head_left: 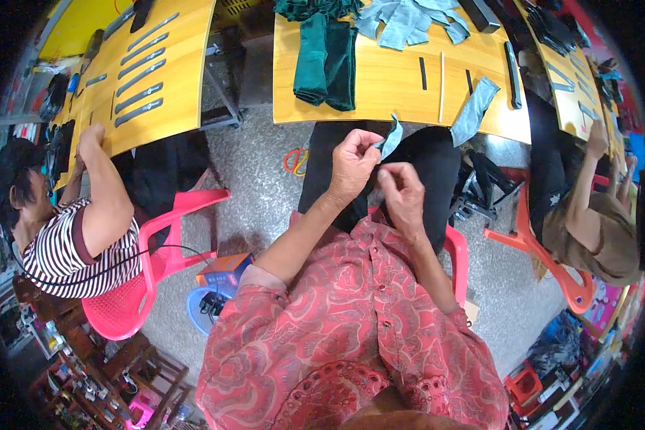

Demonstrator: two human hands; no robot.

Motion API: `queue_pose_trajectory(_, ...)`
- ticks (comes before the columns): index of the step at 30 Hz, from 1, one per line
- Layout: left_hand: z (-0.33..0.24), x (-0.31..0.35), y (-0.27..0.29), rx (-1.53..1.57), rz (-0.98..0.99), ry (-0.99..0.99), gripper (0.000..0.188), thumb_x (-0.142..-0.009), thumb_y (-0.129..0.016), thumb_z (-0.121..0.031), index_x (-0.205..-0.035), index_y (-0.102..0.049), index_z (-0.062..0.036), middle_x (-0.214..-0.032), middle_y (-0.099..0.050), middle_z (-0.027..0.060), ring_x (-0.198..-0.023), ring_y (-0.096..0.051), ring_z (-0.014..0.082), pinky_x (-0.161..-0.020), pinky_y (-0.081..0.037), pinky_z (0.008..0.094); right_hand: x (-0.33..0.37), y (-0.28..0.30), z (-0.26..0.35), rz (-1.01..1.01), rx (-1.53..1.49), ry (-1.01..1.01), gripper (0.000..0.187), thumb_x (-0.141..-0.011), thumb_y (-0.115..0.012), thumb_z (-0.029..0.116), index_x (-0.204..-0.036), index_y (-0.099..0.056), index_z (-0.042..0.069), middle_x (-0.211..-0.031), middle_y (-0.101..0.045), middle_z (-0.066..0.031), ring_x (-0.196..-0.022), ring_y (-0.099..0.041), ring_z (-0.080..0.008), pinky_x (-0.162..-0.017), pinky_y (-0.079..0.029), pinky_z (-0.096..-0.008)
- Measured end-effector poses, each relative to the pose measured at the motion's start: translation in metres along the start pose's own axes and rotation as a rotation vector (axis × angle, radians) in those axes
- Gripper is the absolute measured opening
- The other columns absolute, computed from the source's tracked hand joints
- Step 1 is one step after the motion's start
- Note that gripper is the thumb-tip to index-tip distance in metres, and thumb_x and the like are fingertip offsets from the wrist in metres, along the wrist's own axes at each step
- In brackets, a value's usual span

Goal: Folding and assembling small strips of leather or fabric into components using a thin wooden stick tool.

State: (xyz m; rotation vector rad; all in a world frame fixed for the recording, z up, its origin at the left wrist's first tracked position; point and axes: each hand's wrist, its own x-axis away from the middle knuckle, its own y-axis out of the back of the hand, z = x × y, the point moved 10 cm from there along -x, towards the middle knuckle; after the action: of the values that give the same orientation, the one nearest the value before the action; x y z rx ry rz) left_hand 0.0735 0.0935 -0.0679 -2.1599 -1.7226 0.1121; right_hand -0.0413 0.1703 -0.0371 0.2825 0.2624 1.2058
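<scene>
My left hand point(354, 166) pinches a small teal fabric strip point(390, 139) between thumb and fingers, above my lap near the table's front edge. Just below and to the right, my right hand point(403, 195) is closed, thumb against the curled fingers; whatever it may hold is too small to make out. A light blue-green fabric piece point(473, 111) hangs partly over the edge of the yellow table point(387, 89). Beside it lie a thin pale stick point(441, 87) and short dark strips, one of them a black strip point(423, 74).
Folded dark green velvet point(326, 64) and a pile of pale blue fabric point(408, 21) lie at the table's back. People work at both sides, one on a pink chair point(122, 304). A blue basin point(202, 309) and red-handled scissors point(292, 159) are on the floor.
</scene>
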Motion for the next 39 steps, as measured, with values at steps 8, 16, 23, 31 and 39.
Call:
queue_pose_trajectory(8,-0.034,0.016,-0.027,-0.457,0.078,-0.320,0.014,-0.074,-0.062,0.004,-0.086,-0.058,-0.0009,-0.077,-0.053,0.0074,-0.066,-0.057,0.0168,-0.059,-0.047,0.0308,-0.021,0.023,-0.021,-0.074,-0.305,-0.320,0.020,-0.090,-0.062,0.019,-0.085,-0.060,0.000,-0.074,-0.058,0.0006,-0.066,-0.052,-0.0054,-0.058,-0.043,-0.0211)
queue_pose_trajectory(16,-0.026,0.012,-0.027,-0.539,0.113,-0.328,0.011,-0.077,-0.062,-0.001,-0.088,-0.059,-0.0018,-0.079,-0.056,0.0074,-0.068,-0.059,0.0179,-0.060,-0.049,0.0299,-0.019,0.021,-0.023,-0.134,-0.333,-0.232,0.014,-0.090,-0.062,0.014,-0.086,-0.060,0.001,-0.076,-0.057,0.0025,-0.067,-0.051,-0.0048,-0.059,-0.042,-0.0203)
queue_pose_trajectory(23,0.003,0.010,-0.018,-0.178,0.081,-0.016,0.008,-0.082,-0.060,-0.001,-0.089,-0.058,-0.0014,-0.082,-0.059,0.0011,-0.071,-0.055,0.0064,-0.062,-0.047,0.0230,-0.021,0.011,-0.017,-0.053,-0.597,-0.267,0.014,-0.086,-0.065,0.005,-0.099,-0.060,0.001,-0.084,-0.061,0.0000,-0.073,-0.056,-0.0064,-0.067,-0.047,-0.0206)
queue_pose_trajectory(31,-0.041,0.016,-0.014,-0.476,-0.023,-0.473,0.013,-0.078,-0.059,0.003,-0.090,-0.056,-0.0008,-0.081,-0.060,0.0055,-0.073,-0.059,0.0143,-0.063,-0.048,0.0282,-0.014,0.010,-0.003,-0.030,-0.492,-0.168,0.015,-0.082,-0.066,-0.001,-0.089,-0.053,0.004,-0.084,-0.057,0.0008,-0.075,-0.055,-0.0065,-0.068,-0.047,-0.0212)
queue_pose_trajectory(39,0.003,0.007,-0.013,-0.155,0.170,0.001,0.020,-0.082,-0.055,0.004,-0.101,-0.061,-0.0009,-0.086,-0.065,0.0039,-0.070,-0.060,0.0093,-0.061,-0.052,0.0256,-0.017,0.008,0.002,0.072,-0.504,-0.201,0.011,-0.085,-0.064,0.003,-0.089,-0.053,0.004,-0.083,-0.058,-0.0003,-0.074,-0.056,-0.0075,-0.067,-0.049,-0.0227)
